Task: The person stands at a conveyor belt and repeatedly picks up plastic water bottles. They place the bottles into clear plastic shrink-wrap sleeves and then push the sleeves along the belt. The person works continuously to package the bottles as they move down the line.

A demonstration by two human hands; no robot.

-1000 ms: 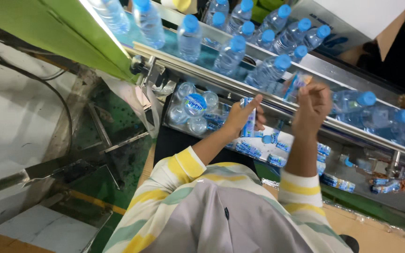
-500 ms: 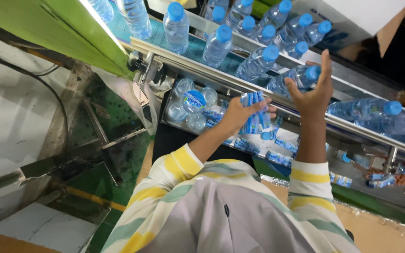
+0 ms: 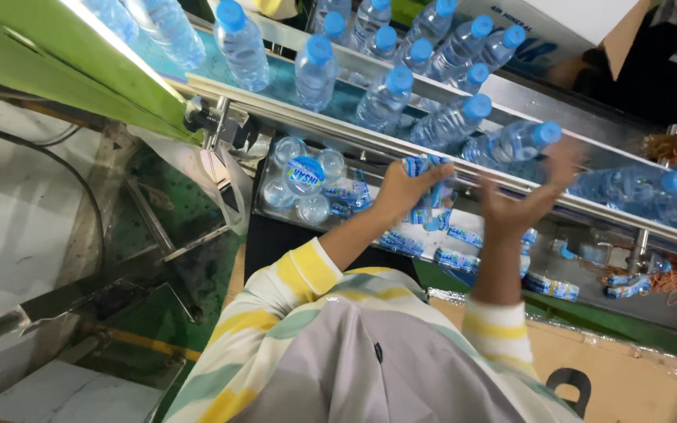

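— So, what does the left hand hold?

— A bunch of blue-and-white label sleeves, fingers pressed together around it. The bunch's long axis runs up and down the view, its top end pointing toward the conveyor rail just beyond the hand.

— And the right hand?

— Spread, palm up and blurred, just below a lying bottle whose blue cap points away to the right, its long axis along the rail. I cannot tell whether the fingers touch it.

— What differs from half a second ago?

— Then the right hand stood raised against the bottles; now it sits lower, nearer the left. The sleeves stay clamped in the left hand. Loose sleeves lie beneath both hands.
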